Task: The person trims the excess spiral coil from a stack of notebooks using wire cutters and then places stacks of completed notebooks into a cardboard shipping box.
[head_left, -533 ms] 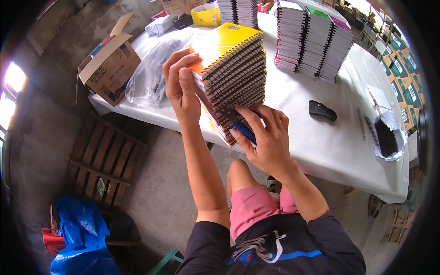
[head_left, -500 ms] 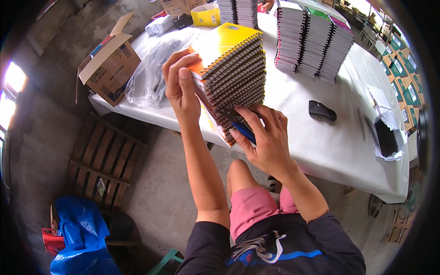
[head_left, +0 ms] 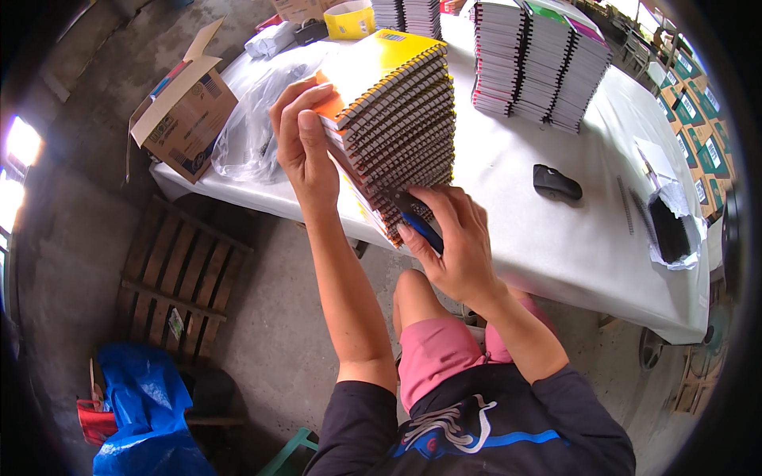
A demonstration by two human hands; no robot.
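A workshop, evidently — bare concrete floor (head_left: 274, 317), stacked cartons (head_left: 700, 131), loose wire spirals (head_left: 625, 205), piled spiral-bound notebooks (head_left: 403, 119).

Pass: between notebooks (head_left: 403, 123) and black object (head_left: 557, 183) | Block: tall stacks (head_left: 541, 67) beyond

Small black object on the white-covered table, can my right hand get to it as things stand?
Probably yes: nothing seems to stand between your right hand and the small black object, though that hand is holding a blue-handled tool.
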